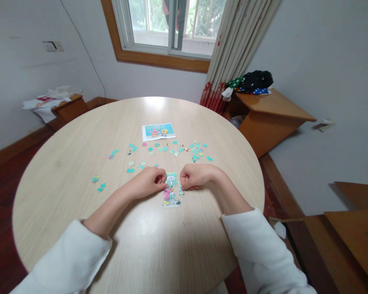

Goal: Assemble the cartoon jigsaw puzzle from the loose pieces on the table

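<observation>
left hand (149, 182) and right hand (194, 176) both curled closed, can't tell if either pinches a piece. puzzle patch (171, 192) sits right between them on the worktop (64, 163). i'd steady it, press gently.

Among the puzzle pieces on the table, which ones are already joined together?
The block between the left hand and the right hand, right at their fingertips. The loose pieces lie scattered farther away, toward the printed picture.

Both forearms reach forward, left hand (149, 181) and right hand (194, 176) loosely curled, knuckles facing.
</observation>
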### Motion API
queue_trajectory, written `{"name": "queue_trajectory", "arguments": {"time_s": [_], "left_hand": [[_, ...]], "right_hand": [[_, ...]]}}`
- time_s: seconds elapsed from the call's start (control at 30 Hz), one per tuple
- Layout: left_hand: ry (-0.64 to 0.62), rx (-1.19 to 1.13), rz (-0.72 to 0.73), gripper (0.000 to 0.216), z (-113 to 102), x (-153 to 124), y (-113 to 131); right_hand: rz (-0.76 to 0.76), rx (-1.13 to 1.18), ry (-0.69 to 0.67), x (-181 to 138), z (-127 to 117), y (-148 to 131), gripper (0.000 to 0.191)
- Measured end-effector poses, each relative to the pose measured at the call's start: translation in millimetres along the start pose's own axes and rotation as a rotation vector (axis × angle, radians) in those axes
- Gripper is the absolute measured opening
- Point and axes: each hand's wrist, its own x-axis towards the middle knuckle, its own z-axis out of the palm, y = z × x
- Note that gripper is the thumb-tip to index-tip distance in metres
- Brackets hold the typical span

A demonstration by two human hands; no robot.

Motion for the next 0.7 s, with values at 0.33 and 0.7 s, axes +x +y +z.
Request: {"name": "queue_trajectory", "arguments": {"time_s": [0.33,0.7], "left_hand": [[0.006,-0.011,0.004,0.018,0.8,-0.2,-0.5],[0.003,-0.01,-0.005,0.018,0.3,-0.4,0.1]], "right_hand": [[-0.014,-0.058,0.015,1.6,0.9,-0.6,0.014],[-0.044,-0.061,0.014,0.4,2.7,-8.2,0.016]]}}
